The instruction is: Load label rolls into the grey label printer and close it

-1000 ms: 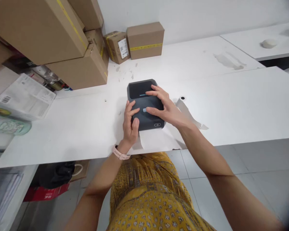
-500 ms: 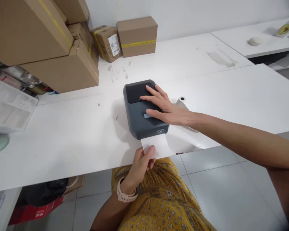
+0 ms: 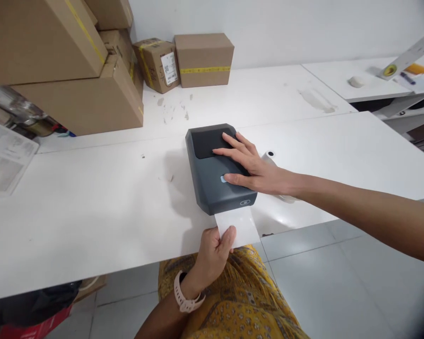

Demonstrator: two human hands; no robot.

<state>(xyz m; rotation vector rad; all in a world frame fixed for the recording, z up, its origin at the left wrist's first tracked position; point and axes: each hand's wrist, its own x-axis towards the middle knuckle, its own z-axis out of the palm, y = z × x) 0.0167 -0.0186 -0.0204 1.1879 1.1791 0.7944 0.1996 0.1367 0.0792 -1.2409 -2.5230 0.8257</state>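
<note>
A dark grey label printer stands on the white table near its front edge. From the slot at its front hangs a blank white label. My left hand pinches the left side of that label between thumb and fingers. Across the printer's lid lies my right hand, fingers spread, the thumb by a small light-blue button. Behind my right wrist a white paper roll lies on the table, partly hidden by the hand and forearm.
Cardboard boxes are stacked at the back left. Two smaller taped boxes stand against the wall. On the right-hand table are a white round object and a tape roll. The white table's front edge runs just before my body.
The view has shifted a little, so the printer appears lower and further right. Both hands keep their places on the printer and the label.
</note>
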